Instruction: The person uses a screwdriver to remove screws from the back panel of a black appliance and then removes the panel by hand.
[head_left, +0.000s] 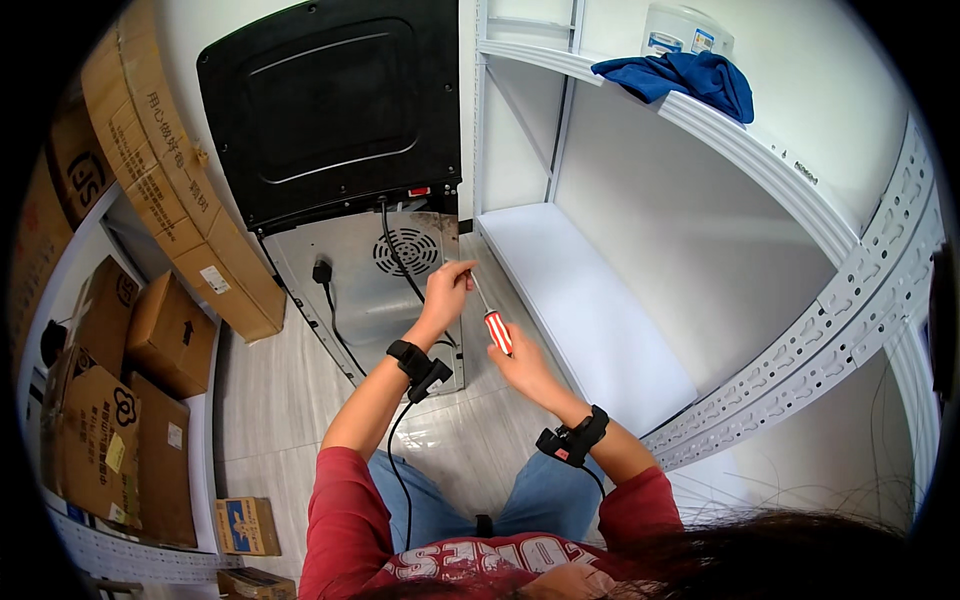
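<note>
My right hand (522,366) is closed around the red-and-white striped handle of a screwdriver (498,333). Its thin metal shaft points up and away, toward my left hand (446,296). The left fingers are pinched together at the shaft's tip; whether they grip the tip or something small there, I cannot make out. Both hands are in front of the right edge of a tall appliance with a grey metal lower back panel (340,262) and a black upper cover (340,110). A round vent grille (407,252) lies just beyond my left hand, with a black cable (392,240) hanging across it.
A black plug (321,271) rests against the metal panel. White metal shelving (590,310) stands on the right, with a blue cloth (690,82) and a white tub (688,30) on its upper shelf. Cardboard boxes (172,335) fill the left shelves; a tall carton (185,180) leans beside the appliance.
</note>
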